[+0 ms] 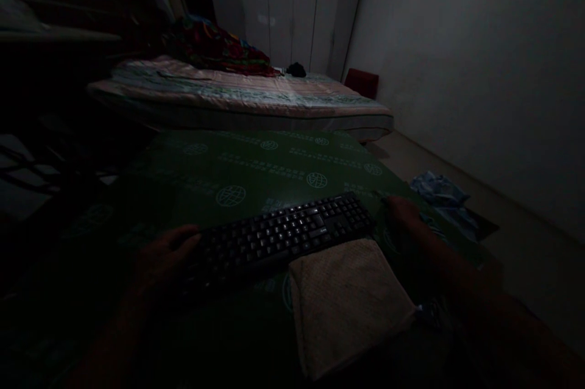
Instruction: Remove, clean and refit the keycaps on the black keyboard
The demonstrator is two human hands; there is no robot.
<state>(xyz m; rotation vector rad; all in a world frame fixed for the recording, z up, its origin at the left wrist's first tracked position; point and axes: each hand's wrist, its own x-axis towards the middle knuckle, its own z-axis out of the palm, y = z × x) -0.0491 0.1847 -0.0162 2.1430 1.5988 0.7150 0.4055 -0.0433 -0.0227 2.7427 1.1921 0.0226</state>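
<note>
A black computer keyboard lies slanted across the green table, its right end farther from me. My left hand is closed around the keyboard's left end, with the thumb over its edge. Just past the keyboard's right end is my right hand, apart from the keys. Its fingers are too dark to make out, and so is anything in them. In front of the keyboard, close to me, lies a folded beige cloth. A small striped item shows beside my right forearm.
Beyond the table stands a bed with a rumpled colourful blanket. A pale wardrobe is at the back. Light-blue fabric lies on the floor at right, near the wall. The room is very dim.
</note>
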